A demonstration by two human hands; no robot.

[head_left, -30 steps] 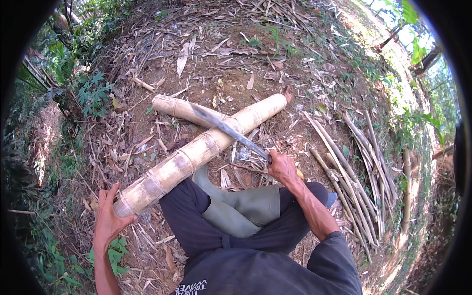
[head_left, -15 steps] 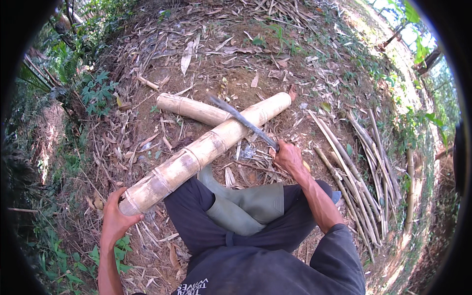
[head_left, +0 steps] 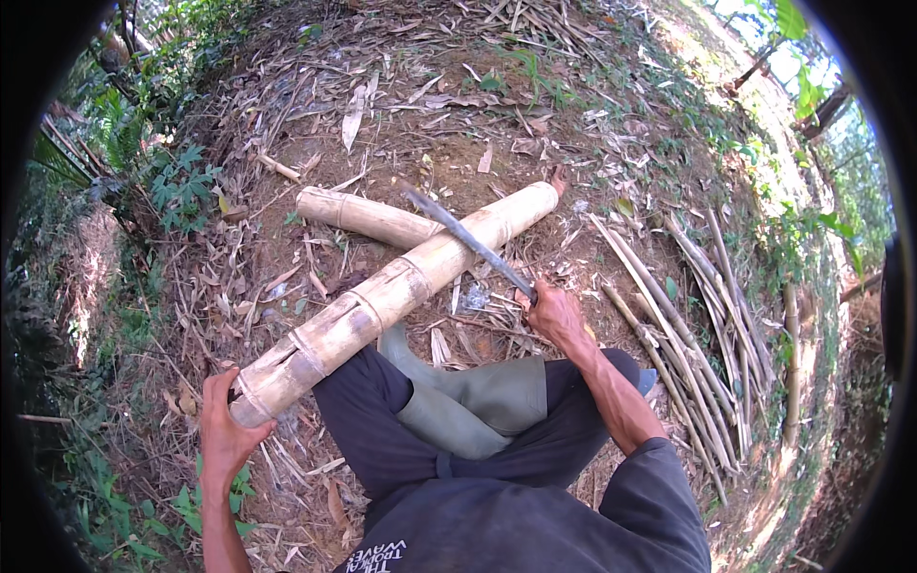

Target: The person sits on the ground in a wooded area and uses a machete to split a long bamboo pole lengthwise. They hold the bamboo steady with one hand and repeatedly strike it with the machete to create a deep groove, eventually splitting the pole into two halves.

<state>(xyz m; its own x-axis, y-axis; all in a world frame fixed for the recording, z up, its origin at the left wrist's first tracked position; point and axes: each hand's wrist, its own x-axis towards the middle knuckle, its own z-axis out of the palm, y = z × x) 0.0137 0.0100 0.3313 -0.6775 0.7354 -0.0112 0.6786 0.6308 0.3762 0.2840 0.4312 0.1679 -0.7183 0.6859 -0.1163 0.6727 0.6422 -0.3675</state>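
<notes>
On the ground (head_left: 449, 162) in front of the seated person, in the head view, a thick bamboo culm (head_left: 387, 291) slants from lower left to upper right, lying across a shorter bamboo piece (head_left: 368, 214). The left hand (head_left: 222, 435) grasps its near end, fingers on the far side and thumb on the near side. The right hand (head_left: 559, 315) is clenched around the handle of a long knife (head_left: 468, 240), whose blade crosses the culm close to where the two bamboos meet; whether the edge touches or bites cannot be told.

To work well here, the strokes should probably land over that crossing, where the lower piece backs them up. The left grip ought to stay firm against rolling, with fingertips off the dark splits (head_left: 287, 356) near that end, since split bamboo edges can be razor-sharp. The blade's path is best kept away from the bent knees.

The culm is round, straight and straw-pale, ringed by raised nodes and blotched brown, its skin looking hard and smooth. The blade is narrow, grey and dull. Matt green rubber boots (head_left: 482, 396) fold beneath the culm, and slender dry canes (head_left: 669, 323) lie heaped to the right.
</notes>
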